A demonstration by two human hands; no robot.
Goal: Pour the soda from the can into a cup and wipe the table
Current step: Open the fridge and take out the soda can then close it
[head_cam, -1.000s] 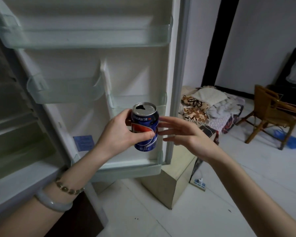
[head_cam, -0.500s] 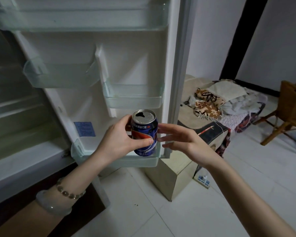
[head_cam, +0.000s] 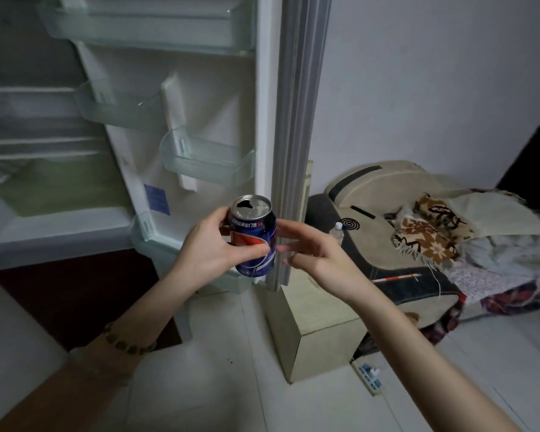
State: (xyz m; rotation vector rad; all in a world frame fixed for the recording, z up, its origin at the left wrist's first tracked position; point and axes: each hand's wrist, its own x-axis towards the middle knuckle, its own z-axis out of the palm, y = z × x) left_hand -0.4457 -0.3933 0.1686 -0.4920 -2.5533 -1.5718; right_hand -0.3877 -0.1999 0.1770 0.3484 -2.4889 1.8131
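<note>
A blue soda can (head_cam: 256, 232) with a red and white logo is held upright in front of me, its top opened. My left hand (head_cam: 212, 247) is wrapped around the can's left side, thumb across the front. My right hand (head_cam: 315, 254) hovers just to the can's right, fingers spread, fingertips at or almost at its side. No cup or table is in view.
The open fridge door (head_cam: 262, 120) with clear shelf bins stands right behind the can; the fridge's inside (head_cam: 44, 135) is at left. A beige box (head_cam: 318, 332) sits on the white tiled floor below. A power strip (head_cam: 370, 377) lies nearby. Cushions and folded cloths (head_cam: 434, 232) are piled at right.
The view has swung left and downward, so the fridge door edge is now behind the can. My right hand has closed in on the can's side. My left hand keeps its hold.
</note>
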